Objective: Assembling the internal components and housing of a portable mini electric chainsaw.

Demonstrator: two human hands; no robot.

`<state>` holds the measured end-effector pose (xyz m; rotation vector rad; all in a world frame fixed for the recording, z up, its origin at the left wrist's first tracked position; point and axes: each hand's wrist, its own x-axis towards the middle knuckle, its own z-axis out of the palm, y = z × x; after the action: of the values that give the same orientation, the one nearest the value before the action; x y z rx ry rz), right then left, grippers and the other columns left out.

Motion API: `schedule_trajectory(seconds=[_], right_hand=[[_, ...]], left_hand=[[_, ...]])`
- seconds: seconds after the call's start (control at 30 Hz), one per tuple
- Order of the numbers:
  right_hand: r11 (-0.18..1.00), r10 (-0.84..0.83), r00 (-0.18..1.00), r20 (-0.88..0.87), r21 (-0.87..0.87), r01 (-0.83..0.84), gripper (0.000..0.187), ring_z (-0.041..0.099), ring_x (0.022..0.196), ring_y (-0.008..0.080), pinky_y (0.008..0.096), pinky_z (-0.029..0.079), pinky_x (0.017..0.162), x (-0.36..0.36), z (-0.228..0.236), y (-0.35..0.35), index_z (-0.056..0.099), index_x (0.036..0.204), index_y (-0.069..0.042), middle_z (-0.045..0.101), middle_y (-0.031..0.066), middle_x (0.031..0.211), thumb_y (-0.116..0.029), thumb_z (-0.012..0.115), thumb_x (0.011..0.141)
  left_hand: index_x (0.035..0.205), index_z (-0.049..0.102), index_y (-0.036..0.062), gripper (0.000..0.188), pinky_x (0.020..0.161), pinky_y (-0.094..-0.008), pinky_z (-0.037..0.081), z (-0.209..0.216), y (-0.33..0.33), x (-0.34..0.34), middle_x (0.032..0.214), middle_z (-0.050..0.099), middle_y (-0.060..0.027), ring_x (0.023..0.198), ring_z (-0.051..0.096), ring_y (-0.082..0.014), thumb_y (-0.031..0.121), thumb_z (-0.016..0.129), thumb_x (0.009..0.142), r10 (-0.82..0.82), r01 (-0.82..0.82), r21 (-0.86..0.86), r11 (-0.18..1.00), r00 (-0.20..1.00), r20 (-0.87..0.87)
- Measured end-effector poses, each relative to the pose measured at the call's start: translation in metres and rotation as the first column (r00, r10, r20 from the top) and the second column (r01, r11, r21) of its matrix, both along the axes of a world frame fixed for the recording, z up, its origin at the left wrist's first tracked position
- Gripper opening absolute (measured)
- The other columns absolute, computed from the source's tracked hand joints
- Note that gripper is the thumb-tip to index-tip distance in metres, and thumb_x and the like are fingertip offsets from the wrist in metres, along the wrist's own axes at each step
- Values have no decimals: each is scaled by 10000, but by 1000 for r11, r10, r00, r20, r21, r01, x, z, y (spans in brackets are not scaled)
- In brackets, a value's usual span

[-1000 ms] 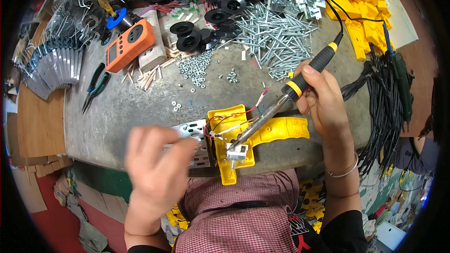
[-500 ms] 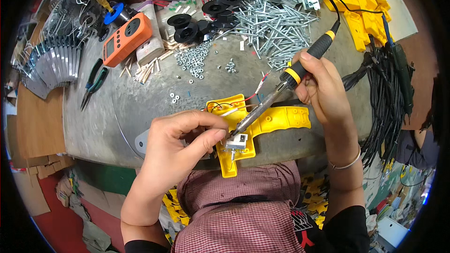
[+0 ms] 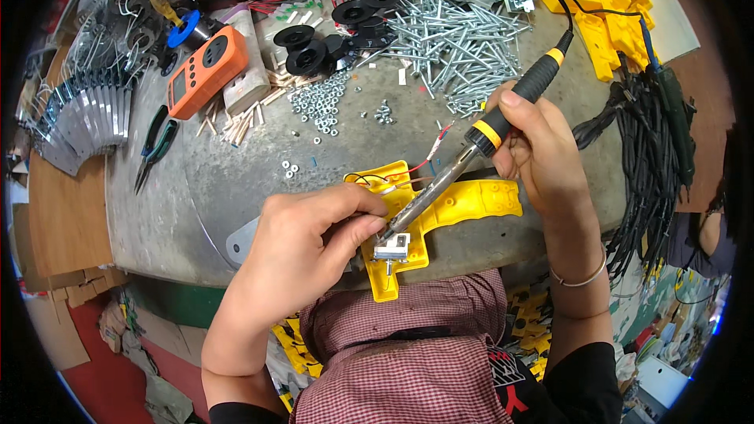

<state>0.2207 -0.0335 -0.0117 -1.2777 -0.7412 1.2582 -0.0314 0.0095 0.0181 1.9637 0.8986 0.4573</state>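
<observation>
My right hand [image 3: 540, 141] grips the black and yellow handle of a soldering iron [image 3: 428, 195]. The iron slants down to the left, its tip at the small white and metal switch-like part [image 3: 390, 247]. That part sits in a yellow plastic housing half [image 3: 471, 202] at the table's near edge. Close beside the tip, the thumb and forefinger of my left hand [image 3: 314, 239] are pinched together; what they hold is too small or hidden to make out. Red and black wires [image 3: 420, 165] lie at the far end of the housing, and my left fingers cover some of its left side.
Farther back are a pile of long screws [image 3: 459, 39], scattered nuts [image 3: 320, 102], black spools [image 3: 310, 55] and an orange meter [image 3: 208, 71]. Pliers [image 3: 157, 145] lie at left. Black cables [image 3: 648, 133] hang at right, near yellow housings [image 3: 605, 23]. The iron's cord [image 3: 561, 4] runs up behind.
The iron's tip has shifted slightly down and left at the white part. My left hand has moved a little right and down, still pinched. The whole view has shifted slightly.
</observation>
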Motion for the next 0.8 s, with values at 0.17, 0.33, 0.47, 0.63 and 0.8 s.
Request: schedule_trajectory(seconds=[0.17, 0.33, 0.47, 0.63, 0.8], right_hand=[[1000, -12, 1000, -10, -14, 12, 288, 477, 482, 49, 196, 356, 449, -3, 2, -1, 581, 897, -57, 557, -2, 602, -334, 573, 975], [1000, 0, 1000, 1, 6, 0, 280, 476, 481, 57, 200, 344, 444, -1, 0, -2, 582, 922, -55, 562, 5, 622, -331, 568, 970], [995, -94, 996, -1, 20, 94, 258, 472, 487, 61, 213, 350, 442, 8, 3, -5, 579, 928, -53, 568, 2, 692, -310, 574, 958], [996, -84, 996, -32, 35, 85, 240, 482, 505, 61, 209, 365, 455, -1, 3, -6, 566, 952, -46, 563, 13, 694, -286, 574, 963], [996, -68, 997, -22, 65, 69, 233, 492, 510, 61, 206, 378, 460, -2, 3, -7, 562, 958, -44, 578, 20, 704, -277, 560, 973]], left_hand=[[898, 692, -34, 60, 533, -235, 496, 0, 1, -2, 762, 689, -61, 589, 614, -85, -24, 695, 839, -20, 19, -19, 1000, 999, -38], [895, 692, -27, 67, 543, -249, 489, 0, -1, -1, 751, 684, -74, 588, 621, -108, -27, 700, 828, -30, 30, 26, 999, 999, -10], [893, 694, -13, 85, 569, -275, 486, 0, -2, -2, 737, 673, -105, 603, 639, -162, -19, 713, 810, -53, 55, 103, 993, 998, -26], [892, 691, -2, 99, 580, -293, 488, 0, -4, -1, 725, 662, -118, 620, 645, -201, -15, 717, 798, -62, 72, 140, 988, 995, -77], [889, 692, 8, 110, 580, -308, 490, -3, -5, -1, 722, 661, -114, 623, 646, -229, -17, 714, 785, -61, 74, 217, 973, 996, -67]])
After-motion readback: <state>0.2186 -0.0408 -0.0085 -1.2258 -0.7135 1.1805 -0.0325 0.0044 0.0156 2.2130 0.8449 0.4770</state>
